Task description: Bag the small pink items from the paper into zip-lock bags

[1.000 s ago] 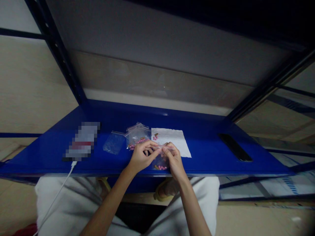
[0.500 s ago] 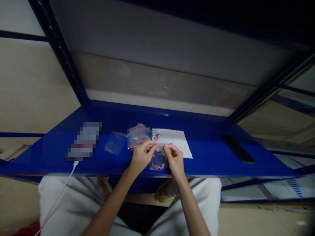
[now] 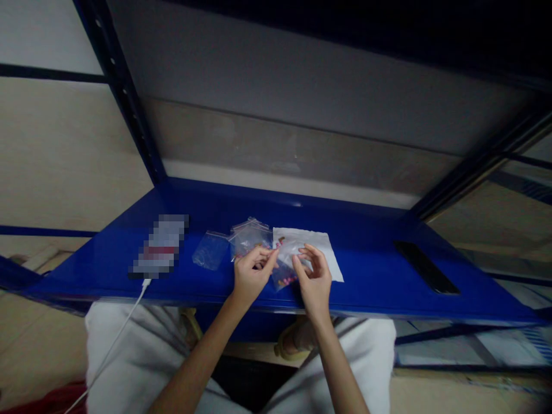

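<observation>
A clear zip bag (image 3: 283, 276) with pink pills and brownish capsules at its bottom hangs, slightly tilted, over the front of the blue shelf. Its upper left corner is pinched between the thumb and forefinger of my left hand (image 3: 257, 269). My right hand (image 3: 316, 279) is at the bag's right side, thumb and fingers curved and apart; whether it touches the plastic is hard to see. Behind the bag lies a white paper sheet (image 3: 332, 253) with a few pills (image 3: 281, 240) on its left edge. More zip bags (image 3: 250, 233), some holding pills, lie overlapped beyond my left hand.
To the left lies a flat clear bag (image 3: 210, 251). Farther left a phone (image 3: 160, 244) with a blurred screen has a white cable (image 3: 137, 299) running off the front edge. A dark phone (image 3: 425, 267) rests on the right of the blue shelf (image 3: 366, 230).
My right hand has let go of the bag's top edge and its fingers have spread. The bag now tilts from my left hand. The view has shifted slightly.
</observation>
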A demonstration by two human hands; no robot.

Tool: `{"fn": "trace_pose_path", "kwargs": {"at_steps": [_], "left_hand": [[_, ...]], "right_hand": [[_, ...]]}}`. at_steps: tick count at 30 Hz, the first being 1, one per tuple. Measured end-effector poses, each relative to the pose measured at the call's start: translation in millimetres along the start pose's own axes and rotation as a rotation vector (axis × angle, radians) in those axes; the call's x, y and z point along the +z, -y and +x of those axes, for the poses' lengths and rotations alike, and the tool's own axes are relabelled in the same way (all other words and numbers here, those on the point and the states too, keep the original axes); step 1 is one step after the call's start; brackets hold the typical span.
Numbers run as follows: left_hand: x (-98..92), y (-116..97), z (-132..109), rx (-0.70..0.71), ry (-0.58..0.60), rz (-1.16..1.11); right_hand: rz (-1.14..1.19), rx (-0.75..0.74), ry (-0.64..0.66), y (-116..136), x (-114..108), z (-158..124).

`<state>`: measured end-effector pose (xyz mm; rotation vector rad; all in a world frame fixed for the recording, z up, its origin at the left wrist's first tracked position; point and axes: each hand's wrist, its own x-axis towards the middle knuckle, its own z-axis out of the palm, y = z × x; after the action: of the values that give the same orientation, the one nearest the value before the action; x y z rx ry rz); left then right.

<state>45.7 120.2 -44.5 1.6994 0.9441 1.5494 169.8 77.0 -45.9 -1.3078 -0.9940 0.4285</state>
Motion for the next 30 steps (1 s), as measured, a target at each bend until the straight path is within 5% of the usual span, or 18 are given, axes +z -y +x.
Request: {"fn": "trace_pose_path", "kwargs": {"at_steps": [3,6,12,21,30], "left_hand": [[-2.0,1,0,-0.048,-0.148,-0.046],[-3.4,1,1,-0.002,-0.098,-0.037],[-7.4,-9,4,0.205,0.18,0.029],[-4.0,-2,8,-0.023,-0.054,0.071],[-0.8,0,9,0.077,0.072,0.082]], "right_hand": [[-0.11,-0.183,-0.038,5,0,-3],[-0.132,-0.257,0.158,9,2,-9],[0.058,-0.076,0.272,9,13,-12],[0.274,0.343,0.241,2,12,-1],[0.386,0.346,0.194,4,14,5]]}}
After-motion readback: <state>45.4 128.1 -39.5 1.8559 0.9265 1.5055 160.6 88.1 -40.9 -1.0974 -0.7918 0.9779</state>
